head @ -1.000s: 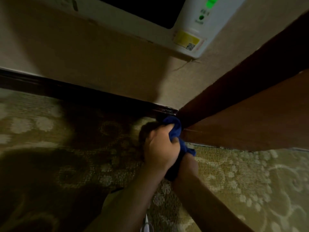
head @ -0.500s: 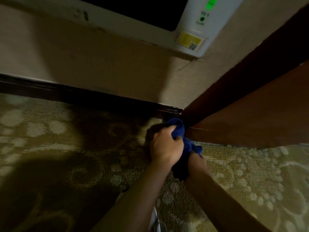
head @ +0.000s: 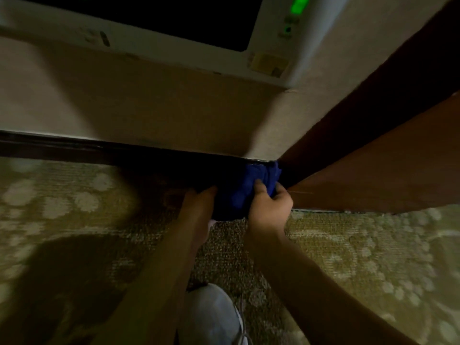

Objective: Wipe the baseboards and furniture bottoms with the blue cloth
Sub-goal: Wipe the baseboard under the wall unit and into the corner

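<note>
The blue cloth (head: pixel 251 188) is bunched in the corner where the dark baseboard (head: pixel 104 150) meets the brown wooden furniture (head: pixel 373 175). My right hand (head: pixel 270 207) grips the cloth from the right, thumb and fingers curled into it. My left hand (head: pixel 199 205) is against the cloth's left edge; its fingers are in shadow and partly hidden behind the cloth. The cloth touches the baseboard's right end and the furniture's bottom corner.
A patterned beige carpet (head: pixel 74 215) covers the floor. A white appliance (head: pixel 271 53) with a green light hangs on the beige wall above. My white shoe (head: pixel 211 317) is at the bottom centre.
My left hand has slid off the top of the cloth to its left side, and my right hand has come up onto the cloth. The cloth is spread wider against the baseboard.
</note>
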### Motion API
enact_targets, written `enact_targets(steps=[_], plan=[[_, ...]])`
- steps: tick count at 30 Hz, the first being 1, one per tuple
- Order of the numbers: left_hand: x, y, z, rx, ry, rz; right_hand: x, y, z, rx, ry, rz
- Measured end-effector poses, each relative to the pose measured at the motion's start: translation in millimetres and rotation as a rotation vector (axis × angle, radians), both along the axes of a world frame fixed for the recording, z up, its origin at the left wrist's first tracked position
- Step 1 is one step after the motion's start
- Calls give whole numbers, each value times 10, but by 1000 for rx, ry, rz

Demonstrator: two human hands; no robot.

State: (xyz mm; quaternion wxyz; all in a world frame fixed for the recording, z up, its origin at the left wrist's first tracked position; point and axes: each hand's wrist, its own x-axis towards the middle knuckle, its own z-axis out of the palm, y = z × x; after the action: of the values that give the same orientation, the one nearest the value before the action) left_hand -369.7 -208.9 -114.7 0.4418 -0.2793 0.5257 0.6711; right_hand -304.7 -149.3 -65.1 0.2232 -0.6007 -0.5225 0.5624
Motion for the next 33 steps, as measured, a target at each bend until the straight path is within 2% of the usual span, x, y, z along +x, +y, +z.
enact_targets(steps=[4, 8, 12, 16, 18, 21, 25, 27, 31, 33], plan=[[-77, -14, -2, 37, 79, 37, -203, 15, 47, -70, -41, -116], [-118, -72, -25, 71, 110, 5, -388, 30, 84, 31, -220, -155], [-88, -172, 45, -20, 162, 142, -465, -124, 92, 173, -327, -6], [-38, -392, 42, -221, 198, 373, -594, -457, 77, 167, -175, 293], [-36, -417, 55, -223, 223, 333, -615, -447, 67, 122, -136, 257], [-57, -336, 114, -143, 251, 154, -550, -235, 69, 58, -179, 60], [-105, -348, 193, -14, 190, 36, -547, -136, 132, 32, -218, -89], [-99, -418, 247, -40, 231, 174, -624, -230, 148, 28, -219, -51], [-183, -650, 291, -106, 233, 648, -935, -641, 137, -88, -156, 88], [-323, -770, 197, -28, 233, 635, -1006, -720, 118, -132, -133, 117]])
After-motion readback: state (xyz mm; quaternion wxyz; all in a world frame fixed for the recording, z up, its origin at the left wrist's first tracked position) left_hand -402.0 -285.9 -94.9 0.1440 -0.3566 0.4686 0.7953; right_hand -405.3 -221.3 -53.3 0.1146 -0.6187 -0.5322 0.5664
